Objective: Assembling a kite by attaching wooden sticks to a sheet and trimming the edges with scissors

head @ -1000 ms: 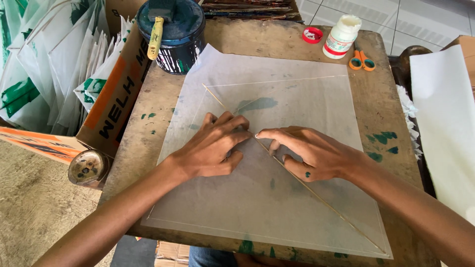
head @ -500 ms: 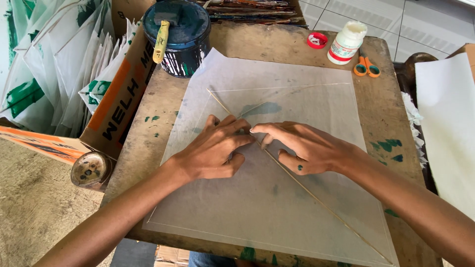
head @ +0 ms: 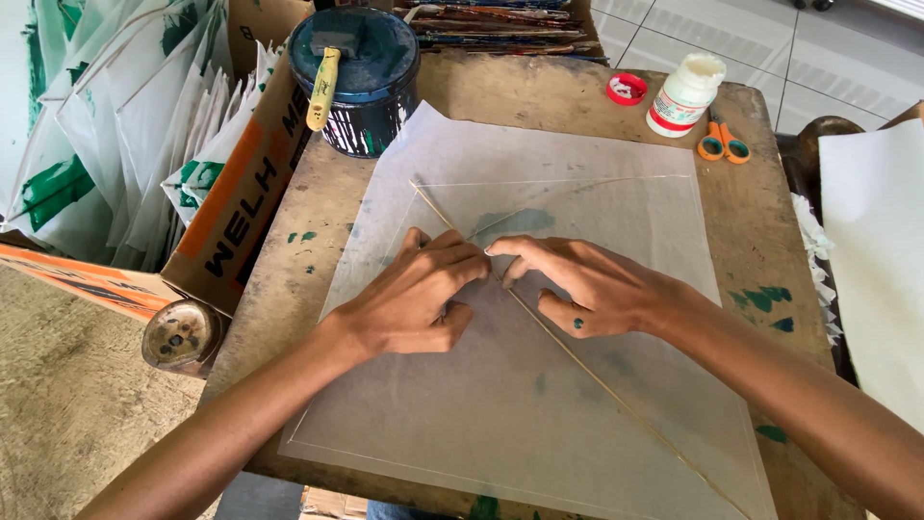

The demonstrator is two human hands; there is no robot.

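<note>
Both hands, left (head: 416,299) & right (head: 589,286), pressed fingertips flat, gripping nothing, on thin bamboo stick (head: 616,393) across translucent white paper sheet (head: 500,424); best w/ even pressure along stick.

— What packaging do we see on the bench (head: 318,279)?

— At about one o'clock we have a small white glue bottle (head: 682,94) with a red label band, standing upright, and just left of it its red cap (head: 627,89) lying flat.

— And off the bench?

— At nine to ten o'clock we see a cardboard box (head: 241,193), brown with an orange stripe and dark lettering, leaning against the bench edge. At eleven o'clock stands a dark round paint tin (head: 356,82).
</note>
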